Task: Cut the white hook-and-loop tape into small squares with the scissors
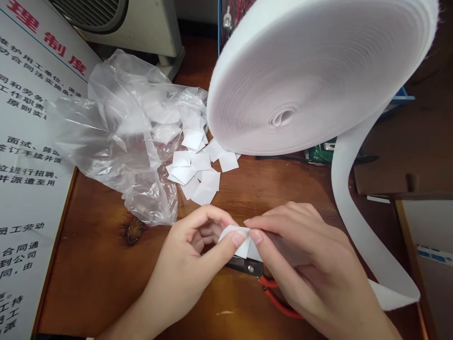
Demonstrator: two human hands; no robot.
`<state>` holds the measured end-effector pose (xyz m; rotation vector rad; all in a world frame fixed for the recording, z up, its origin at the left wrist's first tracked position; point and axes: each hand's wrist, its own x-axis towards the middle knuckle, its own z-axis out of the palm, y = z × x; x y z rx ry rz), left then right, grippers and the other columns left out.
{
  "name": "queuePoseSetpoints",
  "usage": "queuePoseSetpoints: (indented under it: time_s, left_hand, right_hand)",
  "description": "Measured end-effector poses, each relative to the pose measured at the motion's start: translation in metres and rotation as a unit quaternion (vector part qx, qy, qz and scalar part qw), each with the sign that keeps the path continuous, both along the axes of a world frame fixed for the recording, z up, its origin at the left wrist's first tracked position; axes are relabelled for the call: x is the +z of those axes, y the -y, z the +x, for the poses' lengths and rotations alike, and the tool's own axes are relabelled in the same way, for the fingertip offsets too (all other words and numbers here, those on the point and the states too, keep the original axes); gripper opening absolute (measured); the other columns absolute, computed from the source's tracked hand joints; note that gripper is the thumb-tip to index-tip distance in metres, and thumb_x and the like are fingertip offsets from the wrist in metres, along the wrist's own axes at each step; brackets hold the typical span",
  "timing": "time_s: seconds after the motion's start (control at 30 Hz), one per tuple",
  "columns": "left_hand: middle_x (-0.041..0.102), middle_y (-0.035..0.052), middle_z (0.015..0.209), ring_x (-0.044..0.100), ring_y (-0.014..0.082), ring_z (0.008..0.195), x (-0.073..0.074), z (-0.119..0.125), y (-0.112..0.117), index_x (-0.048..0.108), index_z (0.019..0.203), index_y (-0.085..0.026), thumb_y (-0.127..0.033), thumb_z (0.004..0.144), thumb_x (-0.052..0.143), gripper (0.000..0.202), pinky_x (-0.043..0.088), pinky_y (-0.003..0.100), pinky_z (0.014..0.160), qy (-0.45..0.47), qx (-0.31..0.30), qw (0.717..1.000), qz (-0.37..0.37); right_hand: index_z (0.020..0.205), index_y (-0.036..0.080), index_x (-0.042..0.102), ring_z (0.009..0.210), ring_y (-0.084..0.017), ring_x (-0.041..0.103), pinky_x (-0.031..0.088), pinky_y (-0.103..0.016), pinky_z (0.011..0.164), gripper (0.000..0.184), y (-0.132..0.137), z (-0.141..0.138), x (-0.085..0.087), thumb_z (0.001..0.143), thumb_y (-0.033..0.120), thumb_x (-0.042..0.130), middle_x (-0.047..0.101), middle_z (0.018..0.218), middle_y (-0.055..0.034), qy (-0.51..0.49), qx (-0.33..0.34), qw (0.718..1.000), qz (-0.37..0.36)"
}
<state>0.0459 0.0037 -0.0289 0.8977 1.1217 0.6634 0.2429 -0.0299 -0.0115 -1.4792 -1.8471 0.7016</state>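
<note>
Between thumb and fingers, my left hand (191, 264) holds the folded-over end of a white tape strip (242, 249). My right hand (304, 259) pinches the same end at its top edge, and its fingertips nearly meet my left thumb. From behind my right hand the strip loops up to a large roll of white, fuzzy-edged tape (283, 80). Whether the bit in my fingers is one piece or two layers, I cannot tell. Scissors with red handles (279, 302) lie beneath my hands, their dark blades partly hidden.
Beyond my hands lie several cut white squares (201, 160), spilling beside a clear plastic bag (130, 137). A printed board (28, 156) stands at the left, near a beige appliance (141, 28). Behind the roll is a green object (320, 155), with a brown box (406, 156) at right.
</note>
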Motion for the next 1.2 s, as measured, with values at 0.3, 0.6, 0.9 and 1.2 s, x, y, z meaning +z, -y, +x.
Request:
queuePoseSetpoints:
  time_s: [0.3, 0.6, 0.9, 1.2]
  left_hand:
    - [0.084, -0.0024, 0.083, 0.075, 0.0122, 0.075, 0.004, -0.012, -0.007, 0.092, 0.097, -0.029, -0.02, 0.091, 0.088, 0.012, 0.056, 0.014, 0.069, -0.052, -0.157, 0.985, -0.052]
    - [0.088, -0.0024, 0.083, 0.084, 0.0141, 0.079, 0.0, -0.009, -0.006, 0.095, 0.104, -0.035, -0.023, 0.091, 0.091, 0.018, 0.064, 0.013, 0.075, -0.032, -0.101, 0.993, -0.056]
    - [0.088, -0.0026, 0.082, 0.084, 0.0149, 0.078, -0.002, -0.013, -0.008, 0.095, 0.106, -0.037, -0.02, 0.089, 0.093, 0.024, 0.066, 0.013, 0.074, -0.017, -0.078, 0.995, -0.055]
    - [0.087, -0.0011, 0.085, 0.079, 0.0122, 0.076, 0.002, -0.013, -0.012, 0.096, 0.101, -0.035, -0.023, 0.087, 0.093, 0.018, 0.059, 0.01, 0.069, -0.048, -0.142, 0.987, -0.062]
  right_hand:
    - [0.092, 0.02, 0.07, 0.076, -0.016, 0.057, 0.035, -0.04, 0.085, 0.025, 0.0, 0.014, 0.005, 0.109, 0.008, 0.057, 0.068, 0.083, 0.0036, 0.104, 0.103, 0.989, -0.009]
    - [0.107, 0.019, 0.078, 0.084, -0.027, 0.07, 0.036, -0.053, 0.1, 0.012, 0.004, 0.005, 0.008, 0.102, 0.011, 0.071, 0.084, 0.091, -0.0011, 0.208, 0.015, 0.971, 0.114]
    - [0.111, 0.019, 0.077, 0.089, -0.024, 0.07, 0.042, -0.049, 0.102, 0.011, 0.005, 0.004, 0.0, 0.103, 0.012, 0.072, 0.082, 0.094, -0.0005, 0.155, -0.005, 0.984, 0.09]
    - [0.092, 0.022, 0.069, 0.076, -0.014, 0.054, 0.034, -0.04, 0.089, 0.022, -0.001, 0.009, 0.012, 0.111, 0.013, 0.062, 0.063, 0.082, 0.0072, 0.019, 0.056, 0.987, -0.147]
